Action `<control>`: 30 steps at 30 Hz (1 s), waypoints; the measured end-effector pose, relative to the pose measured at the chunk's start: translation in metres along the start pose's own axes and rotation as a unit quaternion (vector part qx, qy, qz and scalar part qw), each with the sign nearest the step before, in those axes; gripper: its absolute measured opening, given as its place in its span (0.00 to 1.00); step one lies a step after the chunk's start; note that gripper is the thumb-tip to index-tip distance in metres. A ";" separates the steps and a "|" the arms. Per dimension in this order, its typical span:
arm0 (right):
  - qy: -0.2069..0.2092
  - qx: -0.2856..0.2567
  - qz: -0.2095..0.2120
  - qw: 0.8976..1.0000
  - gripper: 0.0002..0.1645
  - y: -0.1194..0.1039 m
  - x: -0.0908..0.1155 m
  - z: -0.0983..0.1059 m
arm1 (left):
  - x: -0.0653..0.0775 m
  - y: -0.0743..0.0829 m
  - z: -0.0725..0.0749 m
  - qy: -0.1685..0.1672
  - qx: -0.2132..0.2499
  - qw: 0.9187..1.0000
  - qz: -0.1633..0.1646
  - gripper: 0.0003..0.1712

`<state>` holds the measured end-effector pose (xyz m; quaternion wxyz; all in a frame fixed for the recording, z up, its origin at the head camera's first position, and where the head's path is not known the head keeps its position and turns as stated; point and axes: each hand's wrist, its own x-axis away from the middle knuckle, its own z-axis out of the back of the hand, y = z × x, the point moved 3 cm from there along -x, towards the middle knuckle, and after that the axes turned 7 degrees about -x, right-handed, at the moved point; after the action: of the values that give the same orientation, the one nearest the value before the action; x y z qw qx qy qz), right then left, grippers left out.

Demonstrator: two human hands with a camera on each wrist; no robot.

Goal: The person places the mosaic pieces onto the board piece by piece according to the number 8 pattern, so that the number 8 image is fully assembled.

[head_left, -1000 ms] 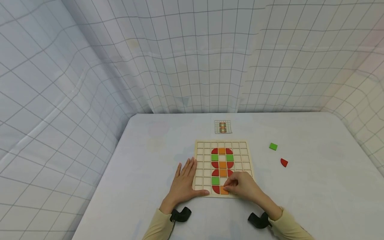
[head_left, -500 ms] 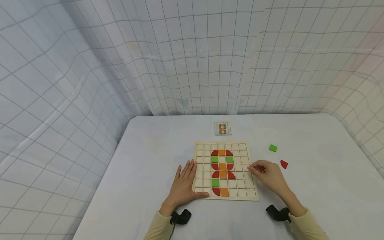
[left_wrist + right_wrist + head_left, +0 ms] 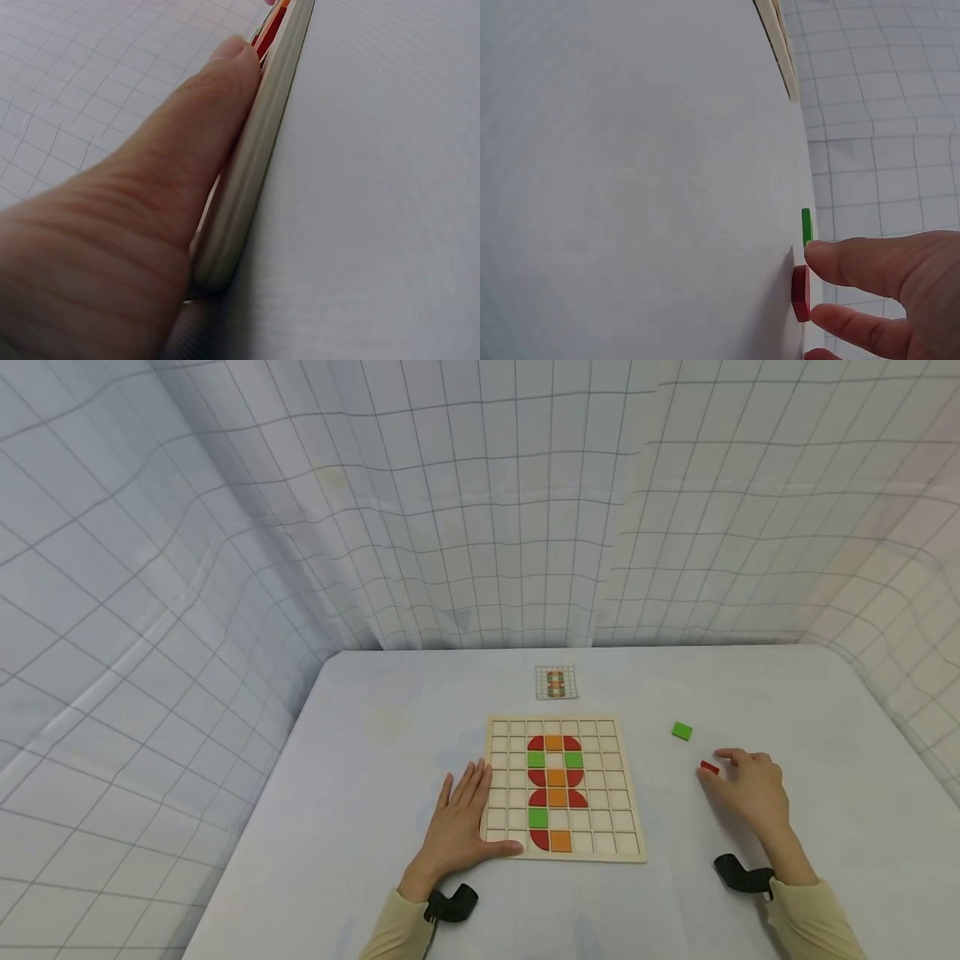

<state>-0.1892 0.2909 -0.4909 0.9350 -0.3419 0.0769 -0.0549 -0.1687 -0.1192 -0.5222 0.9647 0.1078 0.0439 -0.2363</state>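
Note:
A pale wooden grid board (image 3: pixel 607 827) lies on the table with red, orange and green tiles set in its cells. My left hand (image 3: pixel 456 823) rests flat at its left edge, fingers spread and thumb lying over the lower corner. In the left wrist view that thumb (image 3: pixel 195 112) lies along the board's rim (image 3: pixel 247 180). To the right of the board, my right hand (image 3: pixel 753 789) is at a red quarter-circle tile (image 3: pixel 709 767), thumb and fingertips parted on either side of it. The right wrist view has the red tile (image 3: pixel 800 292) on the table between the parted fingertips.
A green square tile (image 3: pixel 682 732) lies on the table just behind the red one. Beyond the board is a small card (image 3: pixel 557 682) printed with a coloured grid pattern. White grid-lined curtains (image 3: pixel 480 527) enclose the table's back and sides.
My right hand has left the board's lower cells and moved right to the red tile, its fingers spreading. A red tile now shows whole where that hand was. The left hand stays put.

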 end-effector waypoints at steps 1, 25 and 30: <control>0.001 -0.003 0.007 1.000 0.26 0.002 0.000 0.000 | 0.000 0.000 -0.001 -0.003 0.000 1.000 0.001 0.68; -0.028 -0.054 0.052 0.997 0.08 -0.010 0.011 -0.011 | 0.000 0.000 0.000 -0.013 0.003 1.000 0.006 0.68; -0.033 -0.062 0.062 0.996 0.07 -0.022 0.017 -0.016 | 0.000 0.001 0.001 -0.014 0.006 1.000 0.005 0.68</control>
<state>-0.1764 0.2612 -0.4907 0.9156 -0.3953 0.0705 0.0197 -0.1684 -0.1190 -0.5210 0.9657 0.1107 0.0287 -0.2332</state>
